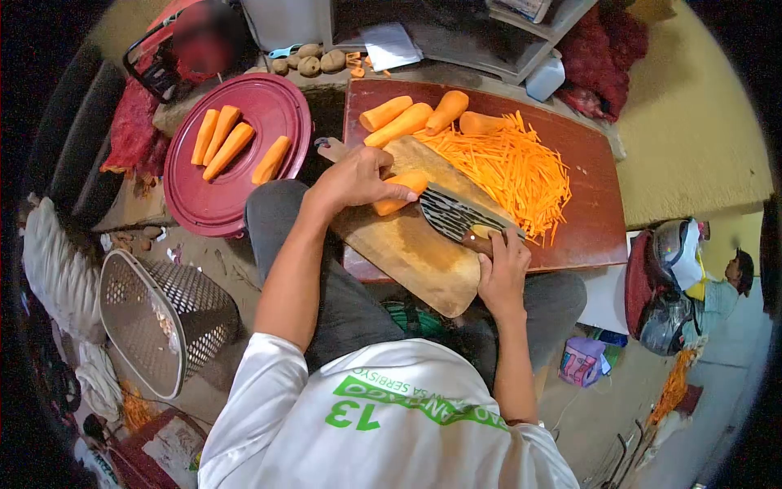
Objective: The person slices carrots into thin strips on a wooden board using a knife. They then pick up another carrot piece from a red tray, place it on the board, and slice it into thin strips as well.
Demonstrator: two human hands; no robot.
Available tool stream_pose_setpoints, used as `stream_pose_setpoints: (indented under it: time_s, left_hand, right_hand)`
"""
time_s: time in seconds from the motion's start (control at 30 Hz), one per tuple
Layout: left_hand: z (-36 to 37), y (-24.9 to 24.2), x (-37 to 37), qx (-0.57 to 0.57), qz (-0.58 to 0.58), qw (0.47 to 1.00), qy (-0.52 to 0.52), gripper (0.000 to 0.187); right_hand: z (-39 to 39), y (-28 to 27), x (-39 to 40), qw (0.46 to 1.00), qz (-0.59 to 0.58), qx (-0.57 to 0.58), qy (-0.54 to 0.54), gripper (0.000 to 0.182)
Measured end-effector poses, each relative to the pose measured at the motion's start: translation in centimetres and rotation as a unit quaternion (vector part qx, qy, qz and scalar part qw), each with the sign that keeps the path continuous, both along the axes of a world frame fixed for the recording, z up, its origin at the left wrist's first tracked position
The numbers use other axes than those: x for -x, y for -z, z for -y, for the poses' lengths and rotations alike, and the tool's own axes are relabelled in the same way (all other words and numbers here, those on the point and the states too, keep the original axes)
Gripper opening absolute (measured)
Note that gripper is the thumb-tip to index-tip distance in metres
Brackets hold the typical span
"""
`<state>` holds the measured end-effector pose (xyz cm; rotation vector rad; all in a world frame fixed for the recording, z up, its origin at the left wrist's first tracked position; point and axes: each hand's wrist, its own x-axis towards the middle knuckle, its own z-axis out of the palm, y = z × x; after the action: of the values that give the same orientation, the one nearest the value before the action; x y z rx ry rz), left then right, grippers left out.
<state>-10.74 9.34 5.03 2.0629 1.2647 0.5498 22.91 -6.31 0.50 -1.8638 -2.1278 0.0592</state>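
Note:
My left hand presses a peeled carrot onto the wooden cutting board, its fingers closed round the carrot. In my right hand is a cleaver with a dark patterned blade and a brown wooden handle. The blade lies against the cut end of the carrot, slanting down to the right. Beside the board, a large heap of carrot strips covers part of the red table. Several whole peeled carrots lie behind the board, next to the heap.
On the left, a round maroon lid bears several peeled carrots. A perforated plastic basket stands on the floor below it. Brown round vegetables lie by the far edge. A person is at the far right.

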Motion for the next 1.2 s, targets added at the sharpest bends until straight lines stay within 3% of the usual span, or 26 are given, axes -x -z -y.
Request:
stream_pose_setpoints:
  time_s: [0.37, 0.6, 0.7, 0.77, 0.87, 0.93, 1.2]
  left_hand:
    - [0.0, 0.3, -0.2, -0.001, 0.041, 0.999, -0.016, 0.067]
    - [-0.5, 1.2, -0.6, -0.009, -0.004, 1.0, -0.023, 0.062]
    - [-0.6, 1.1, -0.7, 0.009, -0.019, 1.0, -0.014, 0.062]
    - [-0.5, 0.2, -0.7, 0.024, -0.042, 0.999, -0.015, 0.062]
    - [-0.3, 1.9, -0.8, -0.055, 0.021, 0.998, -0.03, 0.063]
    - [-0.3, 0.9, -0.9, -0.016, -0.01, 1.0, -0.021, 0.065]
    - [-0.3, 1.2, -0.9, -0.05, -0.015, 0.998, -0.023, 0.066]
  right_hand:
    - [0.1, 0.1, 0.1, 1.0, -0.021, -0.002, 0.004, 0.059]
    - [0.1, 0.4, -0.2, 0.999, -0.025, -0.026, -0.01, 0.059]
    - [0.0, 0.4, -0.2, 0.999, -0.031, -0.026, -0.016, 0.05]
    - [0.2, 0.5, -0.3, 0.999, -0.03, -0.031, -0.007, 0.05]
    - [0.1, 0.9, -0.3, 0.999, -0.024, -0.03, -0.002, 0.056]
    - [-0.1, 1.2, -0.3, 0.999, -0.029, -0.028, -0.007, 0.06]
    - [0.0, 1.0, -0.3, 0.998, -0.039, -0.042, -0.014, 0.058]
